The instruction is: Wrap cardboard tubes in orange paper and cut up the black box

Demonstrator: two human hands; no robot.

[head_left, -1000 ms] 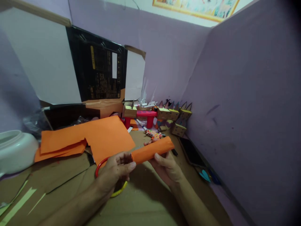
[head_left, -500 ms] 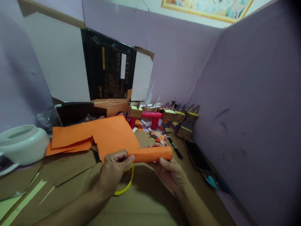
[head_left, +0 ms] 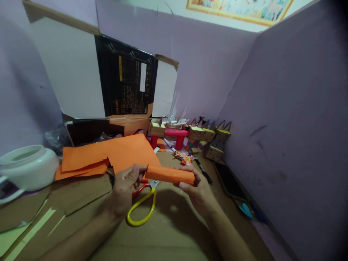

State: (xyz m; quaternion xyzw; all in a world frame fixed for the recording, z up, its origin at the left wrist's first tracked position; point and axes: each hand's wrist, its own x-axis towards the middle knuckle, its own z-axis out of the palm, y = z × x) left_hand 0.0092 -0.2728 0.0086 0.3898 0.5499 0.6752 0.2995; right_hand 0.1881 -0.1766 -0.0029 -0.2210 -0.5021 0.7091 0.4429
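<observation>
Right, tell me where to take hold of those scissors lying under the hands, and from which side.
Grip the scissors by the yellow loop handle, coming from the near side, from above. That loop lies flat and clear on the cardboard, while the blades point away under the orange paper roll held by the left hand and right hand.

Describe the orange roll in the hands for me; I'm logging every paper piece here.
The orange roll is a sheet of plain orange paper rolled or folded into a long, flattish tube. It is held roughly level above the cardboard surface, its right end a little lower. The left hand pinches its left end, and the right hand grips its right end. Scissors lie just below it, not touching it.
</observation>
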